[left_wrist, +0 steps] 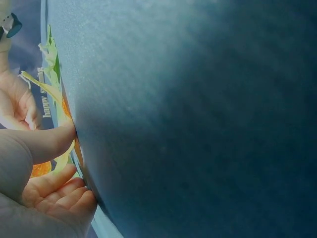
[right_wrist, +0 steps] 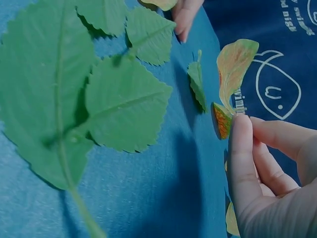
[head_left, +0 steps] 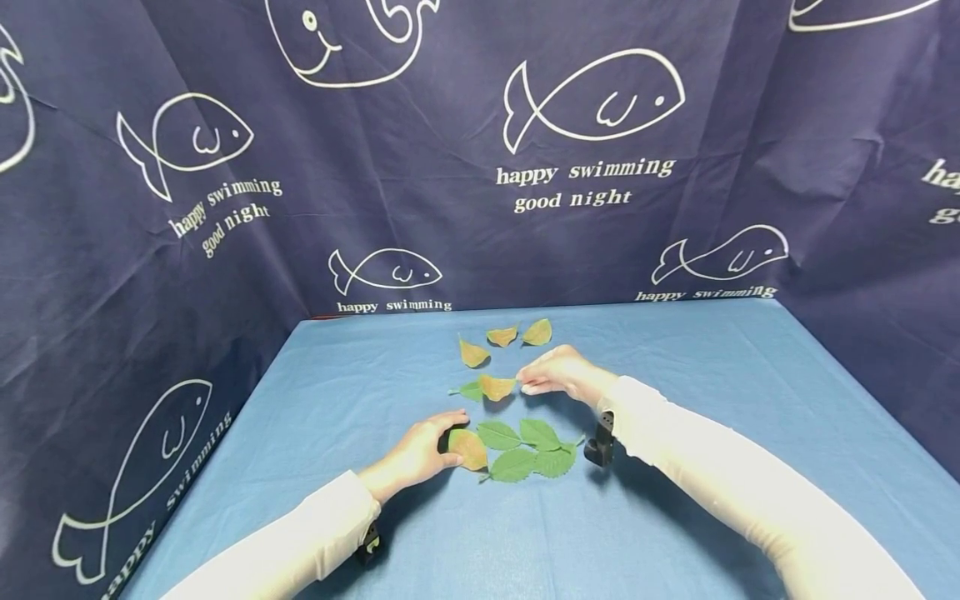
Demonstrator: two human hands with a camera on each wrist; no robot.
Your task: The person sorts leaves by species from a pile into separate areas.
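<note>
My right hand [head_left: 566,374] pinches the stem of a yellow leaf [head_left: 497,387] between thumb and index finger. In the right wrist view that yellow leaf [right_wrist: 237,64] stands up off the cloth. A small green leaf [head_left: 470,391] lies just left of it. My left hand [head_left: 420,447] rests on the cloth, thumb and fingers spread around the left side of another yellow leaf [head_left: 468,450]. In the left wrist view the left hand [left_wrist: 47,183] partly covers that leaf; a firm hold on it does not show. Several green leaves [head_left: 512,465] lie grouped to its right.
A blue cloth [head_left: 637,533] covers the table. Three more yellowish leaves lie farther back, among them one [head_left: 473,353] at left and one [head_left: 537,332] at right. Dark blue curtains [head_left: 465,200] with white fish drawings stand behind and at both sides.
</note>
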